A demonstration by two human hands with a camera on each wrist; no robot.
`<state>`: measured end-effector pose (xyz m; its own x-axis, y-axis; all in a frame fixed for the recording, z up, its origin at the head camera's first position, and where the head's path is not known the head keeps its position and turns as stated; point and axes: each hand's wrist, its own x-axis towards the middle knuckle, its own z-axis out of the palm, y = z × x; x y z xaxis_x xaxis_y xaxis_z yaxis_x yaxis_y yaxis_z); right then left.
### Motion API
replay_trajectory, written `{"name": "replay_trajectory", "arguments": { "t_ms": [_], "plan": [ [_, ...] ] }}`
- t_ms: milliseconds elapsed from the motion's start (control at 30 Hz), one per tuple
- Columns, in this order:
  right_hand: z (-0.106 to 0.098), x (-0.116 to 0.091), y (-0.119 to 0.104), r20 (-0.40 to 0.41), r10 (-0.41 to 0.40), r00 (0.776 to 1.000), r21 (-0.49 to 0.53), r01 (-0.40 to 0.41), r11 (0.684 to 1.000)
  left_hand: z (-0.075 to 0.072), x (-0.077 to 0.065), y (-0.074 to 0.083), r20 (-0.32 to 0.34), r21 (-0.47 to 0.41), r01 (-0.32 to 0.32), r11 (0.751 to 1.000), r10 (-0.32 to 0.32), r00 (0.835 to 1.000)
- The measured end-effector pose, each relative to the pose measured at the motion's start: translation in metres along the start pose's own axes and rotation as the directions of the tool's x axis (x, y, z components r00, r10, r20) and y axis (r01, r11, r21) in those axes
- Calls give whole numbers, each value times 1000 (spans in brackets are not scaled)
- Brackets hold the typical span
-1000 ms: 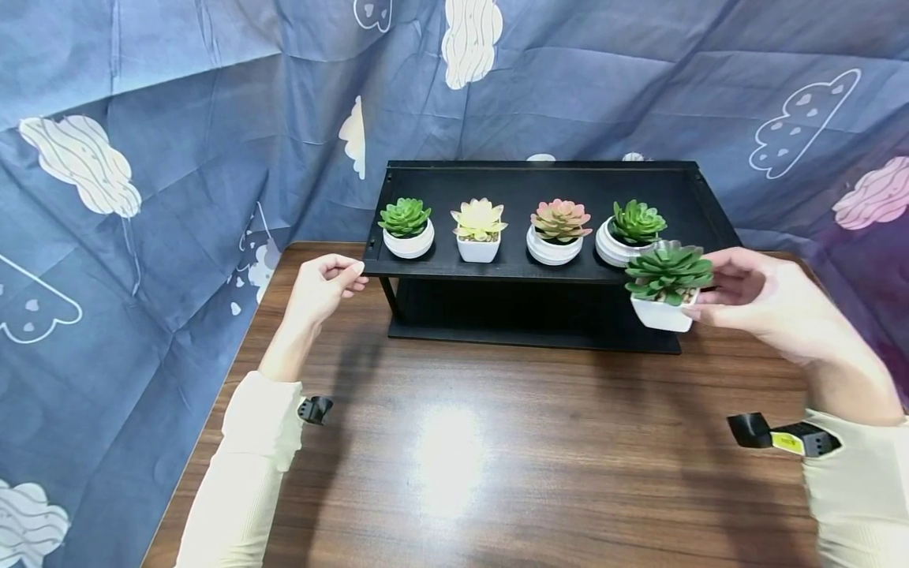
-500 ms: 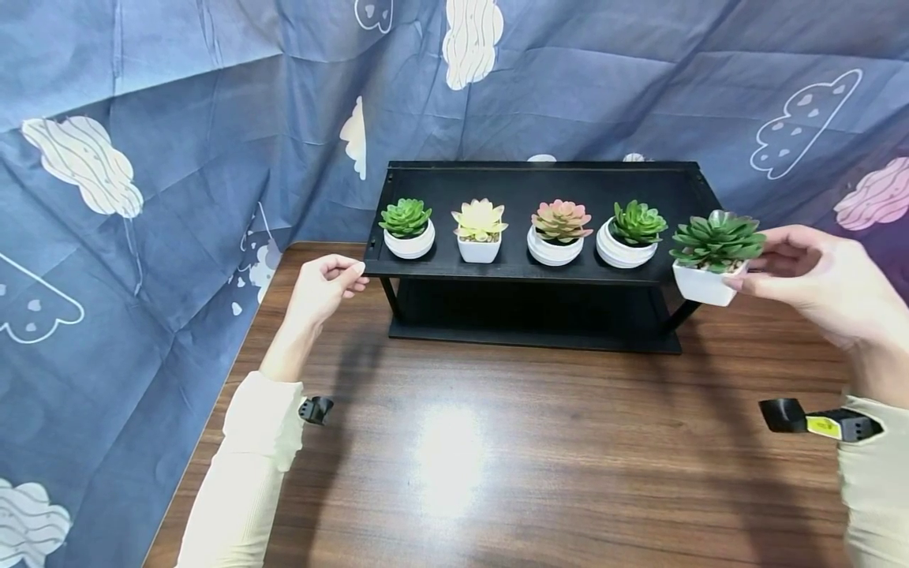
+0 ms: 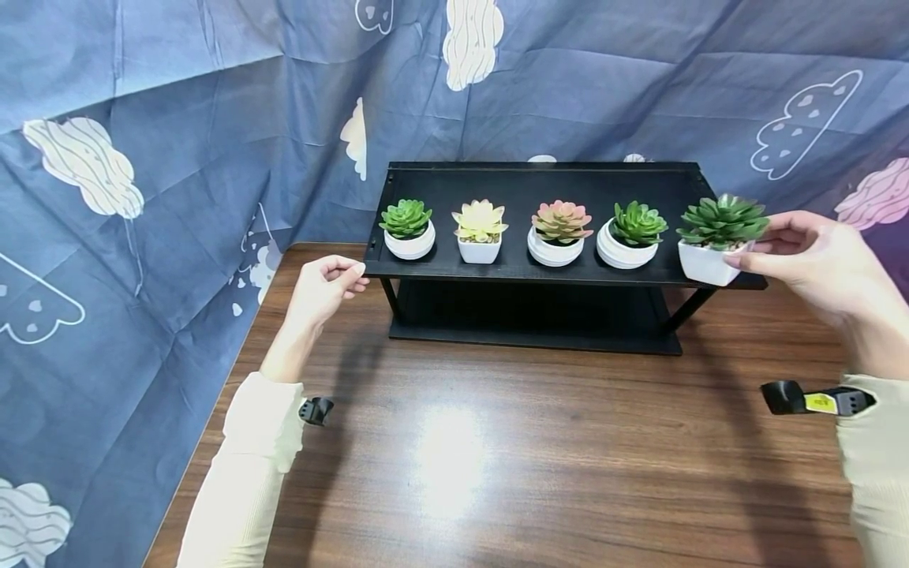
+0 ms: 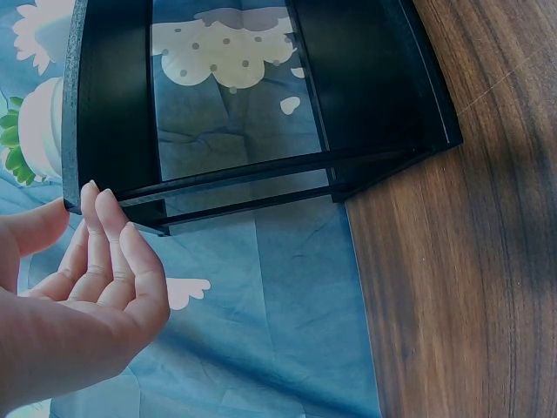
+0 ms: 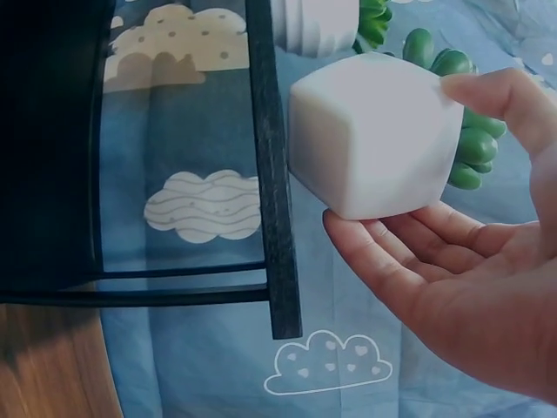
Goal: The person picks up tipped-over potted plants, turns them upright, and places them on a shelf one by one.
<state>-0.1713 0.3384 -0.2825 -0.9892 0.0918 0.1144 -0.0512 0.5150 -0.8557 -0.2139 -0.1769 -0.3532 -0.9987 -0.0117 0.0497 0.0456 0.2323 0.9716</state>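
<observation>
My right hand point(image 3: 817, 256) grips a dark green potted succulent point(image 3: 712, 263) in a square white pot, thumb on one side and fingers on the other. The pot is at the right end of the black two-tier shelf point(image 3: 525, 278); in the right wrist view its base point(image 5: 374, 139) shows right by the upper board's edge. My left hand point(image 3: 327, 288) pinches the shelf's front left corner, thumb at the top and fingers beneath, as the left wrist view of this hand point(image 4: 104, 279) also shows.
Along the upper board stand a green succulent point(image 3: 408, 243), a yellow one point(image 3: 479, 251), a pink one point(image 3: 555, 251) and another green one point(image 3: 627, 251), all in white pots. The shelf stands on a wooden table point(image 3: 540, 442) before a blue cloud-patterned cloth point(image 3: 568, 87).
My right hand has carried the dark green succulent rightward, then back toward the upper board's right end, past the other pots. The left hand has stayed at the shelf corner.
</observation>
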Motion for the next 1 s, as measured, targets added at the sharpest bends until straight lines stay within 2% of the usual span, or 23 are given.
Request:
{"name": "replay_trajectory", "arguments": {
  "t_ms": [333, 767, 1000],
  "plan": [
    [-2, 11, 7, 6, 21, 1000, 35, -21, 999, -1, 0, -1, 4, -2, -5, 1000, 5, 1000],
    [3, 14, 8, -54, 61, 997, 10, -61, 998, 0, -1, 1, 4, -7, 3, 1000, -3, 1000],
    [9, 15, 6, -59, 55, 997, 46, -52, 998, 0, 0, 0, 1, 0, 0, 1000, 0, 1000]
  ]
}}
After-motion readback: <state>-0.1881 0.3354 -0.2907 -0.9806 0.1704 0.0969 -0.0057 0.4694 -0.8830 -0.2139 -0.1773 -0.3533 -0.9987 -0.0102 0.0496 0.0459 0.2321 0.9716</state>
